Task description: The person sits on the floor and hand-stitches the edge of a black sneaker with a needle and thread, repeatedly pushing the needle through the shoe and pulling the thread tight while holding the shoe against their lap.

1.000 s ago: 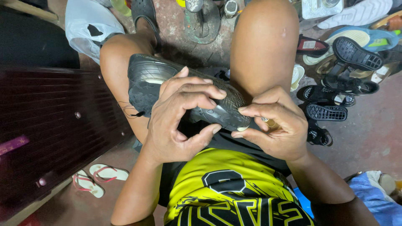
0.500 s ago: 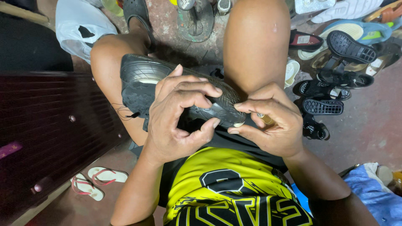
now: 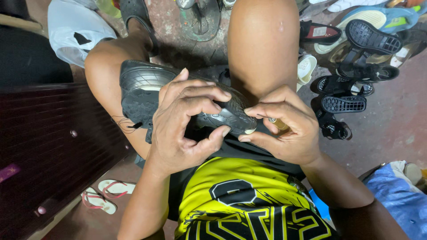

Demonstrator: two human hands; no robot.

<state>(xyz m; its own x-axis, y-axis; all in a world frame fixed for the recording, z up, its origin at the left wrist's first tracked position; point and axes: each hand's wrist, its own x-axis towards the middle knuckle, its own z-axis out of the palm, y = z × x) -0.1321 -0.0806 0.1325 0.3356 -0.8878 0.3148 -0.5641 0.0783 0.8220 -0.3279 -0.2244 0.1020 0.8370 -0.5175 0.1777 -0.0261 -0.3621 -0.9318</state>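
A black shoe [image 3: 147, 84] lies sole-up across my lap, between my bare knees. My left hand [image 3: 182, 124] wraps around its toe end, thumb under and fingers curled over the sole. My right hand [image 3: 284, 129] presses its fingertips against the same toe end and pinches a small yellowish tool handle [image 3: 279, 124] with a thin metal point toward the shoe. A loose dark thread [image 3: 122, 124] hangs off the shoe's side. I wear a yellow and black jersey [image 3: 240, 200].
Several black sandals [image 3: 356, 75] and other shoes lie on the concrete floor at the right. A dark wooden cabinet [image 3: 49, 146] stands at the left, small flip-flops [image 3: 104, 195] at its foot. A white plastic bag [image 3: 75, 31] sits upper left, blue cloth [image 3: 400, 200] lower right.
The hands and shoe stay in the same grip; my right fingers shift slightly at the toe end. The view drifts a little.
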